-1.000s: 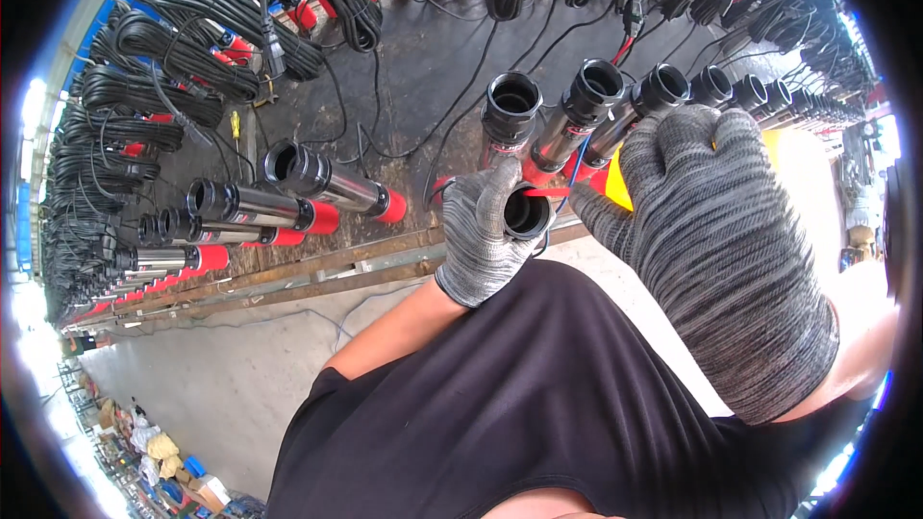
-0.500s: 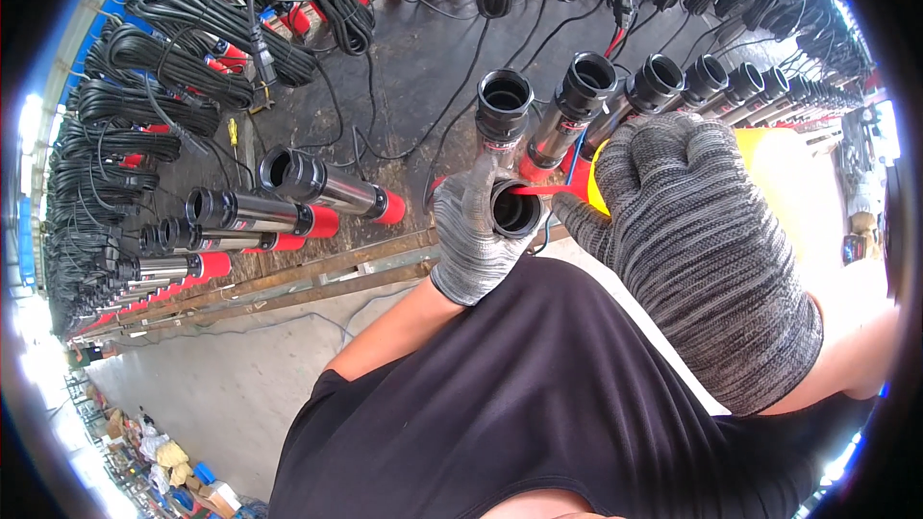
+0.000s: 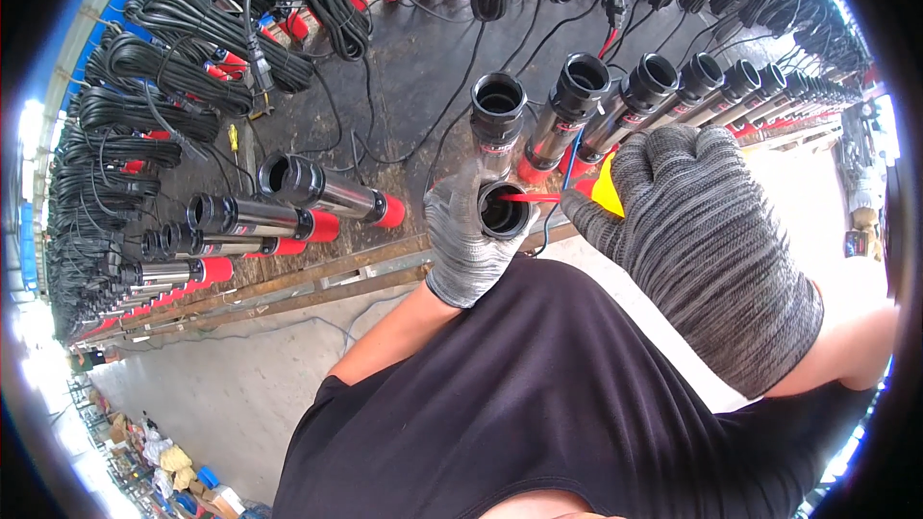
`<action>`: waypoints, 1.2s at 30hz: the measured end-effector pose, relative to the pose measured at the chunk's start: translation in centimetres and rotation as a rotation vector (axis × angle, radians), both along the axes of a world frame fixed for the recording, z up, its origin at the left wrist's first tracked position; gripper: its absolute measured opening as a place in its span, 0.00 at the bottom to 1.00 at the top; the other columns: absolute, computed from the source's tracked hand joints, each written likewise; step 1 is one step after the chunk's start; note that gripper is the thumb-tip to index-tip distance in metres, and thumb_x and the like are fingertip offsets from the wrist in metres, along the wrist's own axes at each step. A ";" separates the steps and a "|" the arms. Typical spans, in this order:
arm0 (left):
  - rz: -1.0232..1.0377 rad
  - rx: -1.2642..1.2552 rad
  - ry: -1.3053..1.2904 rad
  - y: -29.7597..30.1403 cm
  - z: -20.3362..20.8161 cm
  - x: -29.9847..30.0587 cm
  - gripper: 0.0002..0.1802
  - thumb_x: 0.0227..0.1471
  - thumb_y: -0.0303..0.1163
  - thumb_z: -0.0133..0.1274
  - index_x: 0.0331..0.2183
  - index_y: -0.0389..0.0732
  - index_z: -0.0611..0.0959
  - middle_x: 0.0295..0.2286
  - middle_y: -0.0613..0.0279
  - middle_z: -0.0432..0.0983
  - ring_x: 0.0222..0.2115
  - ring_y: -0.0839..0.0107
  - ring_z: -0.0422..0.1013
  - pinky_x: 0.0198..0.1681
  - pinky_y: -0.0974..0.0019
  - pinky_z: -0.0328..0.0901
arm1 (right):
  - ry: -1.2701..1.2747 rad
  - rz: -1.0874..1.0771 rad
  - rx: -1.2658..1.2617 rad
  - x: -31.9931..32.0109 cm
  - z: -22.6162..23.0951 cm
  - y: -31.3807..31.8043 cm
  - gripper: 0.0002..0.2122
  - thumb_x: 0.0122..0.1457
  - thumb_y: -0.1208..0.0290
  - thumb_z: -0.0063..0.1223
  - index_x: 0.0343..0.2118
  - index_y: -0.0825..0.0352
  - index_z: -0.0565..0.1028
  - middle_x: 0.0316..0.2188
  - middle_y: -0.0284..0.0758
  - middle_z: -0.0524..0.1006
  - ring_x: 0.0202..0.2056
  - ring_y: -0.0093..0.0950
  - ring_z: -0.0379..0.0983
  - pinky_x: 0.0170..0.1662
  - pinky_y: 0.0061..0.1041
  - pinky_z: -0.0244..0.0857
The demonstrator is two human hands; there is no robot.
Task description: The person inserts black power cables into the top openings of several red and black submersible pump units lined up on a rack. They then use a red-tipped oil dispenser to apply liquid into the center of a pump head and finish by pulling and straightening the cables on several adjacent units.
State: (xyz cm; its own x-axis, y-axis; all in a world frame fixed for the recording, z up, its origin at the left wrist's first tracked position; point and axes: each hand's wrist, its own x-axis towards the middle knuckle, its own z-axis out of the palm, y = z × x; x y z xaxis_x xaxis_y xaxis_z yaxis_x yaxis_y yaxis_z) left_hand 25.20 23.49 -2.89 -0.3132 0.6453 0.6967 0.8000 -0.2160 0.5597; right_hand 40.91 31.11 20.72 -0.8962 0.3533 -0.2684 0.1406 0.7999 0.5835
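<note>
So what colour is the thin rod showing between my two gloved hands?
The thin rod is red; it shows best in the head view, the only one.

On my feed I've got L hand in lt-grey mottled knit, R hand in blk/grey streaked knit. Tube rim blk, thin strip red, held item yellow. Cylinders: blk collars, silver bodies, red bases. Cable bundles & shirt blk, floor pale grey.
</note>
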 end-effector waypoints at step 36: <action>0.144 -0.348 -0.071 -0.8 7.2 -0.6 0.14 0.58 0.28 0.56 0.46 0.36 0.81 0.46 0.52 0.76 0.48 0.58 0.72 0.56 0.56 0.66 | 1.945 -0.956 -1.036 34.7 -38.9 18.9 0.43 0.38 0.83 0.77 0.60 0.65 0.67 0.52 0.34 0.75 0.53 0.31 0.73 0.58 0.34 0.72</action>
State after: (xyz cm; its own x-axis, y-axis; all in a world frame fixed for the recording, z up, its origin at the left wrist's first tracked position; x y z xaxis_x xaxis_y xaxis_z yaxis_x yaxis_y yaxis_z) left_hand 24.57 22.65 4.33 -0.4580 0.7850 0.4171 0.7647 0.1086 0.6352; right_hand 75.65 50.06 -18.14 0.0262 0.9986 0.0451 0.1629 0.0403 -0.9858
